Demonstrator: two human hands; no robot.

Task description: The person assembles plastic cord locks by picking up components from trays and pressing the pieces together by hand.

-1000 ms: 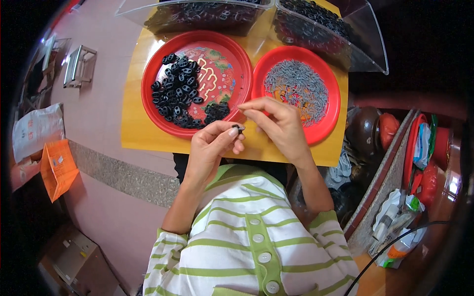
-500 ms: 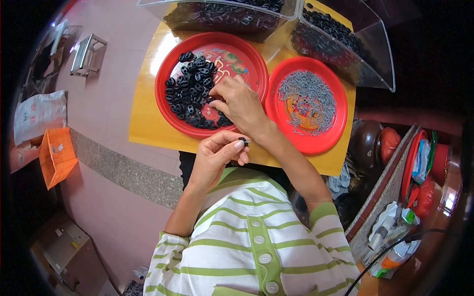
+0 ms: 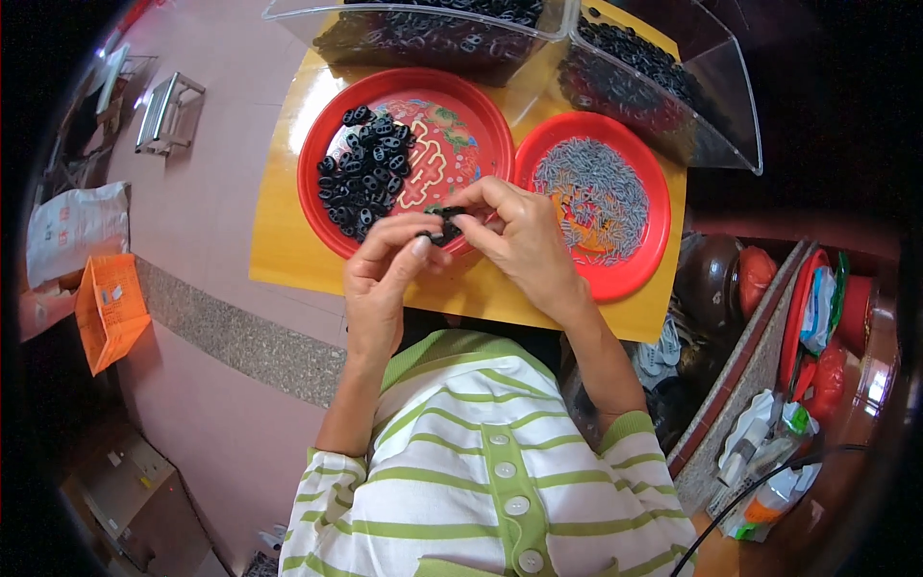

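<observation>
Left hand and right hand pinching small black parts, at rim of large red tray, grey pins in smaller tray

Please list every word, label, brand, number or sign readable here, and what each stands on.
None that I can quote.
Left tray: gold sign-like design, partly hidden by black parts; not copied here.
White sack: reddish marks, too blurred to read.
Orange bag: dark print, too small to read.
</observation>
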